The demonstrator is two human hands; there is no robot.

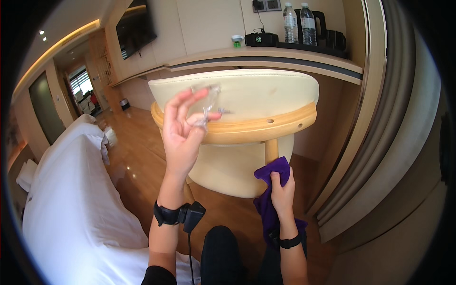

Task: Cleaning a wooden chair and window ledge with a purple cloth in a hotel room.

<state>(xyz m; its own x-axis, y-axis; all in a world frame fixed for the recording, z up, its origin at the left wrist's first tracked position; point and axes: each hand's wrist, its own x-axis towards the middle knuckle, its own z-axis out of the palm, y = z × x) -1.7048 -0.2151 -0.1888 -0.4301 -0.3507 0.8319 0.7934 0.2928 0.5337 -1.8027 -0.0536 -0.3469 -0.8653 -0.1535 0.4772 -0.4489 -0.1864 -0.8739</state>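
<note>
My left hand (181, 131) is raised before the backrest of a cream upholstered chair (245, 89), with a crumpled piece of clear plastic (210, 101) among its fingers. Motion blurs both the plastic and the fingertips. Lower right, my right hand (284, 194) grips a purple cloth (265, 206). The cloth's upper end lies at the chair's wooden post (271, 151) and covers the post's lower part. A curved wooden rail (245, 132) with two dark round holes runs around the back below the upholstery.
A white-covered bed (78, 199) stands at the left. Behind the chair, a wall desk (213, 58) carries two water bottles (290, 26), a black digital clock (262, 39) and a dark kettle (319, 25). Grey curtains (402, 124) hang at the right. A cable hangs from my left wrist strap (167, 214).
</note>
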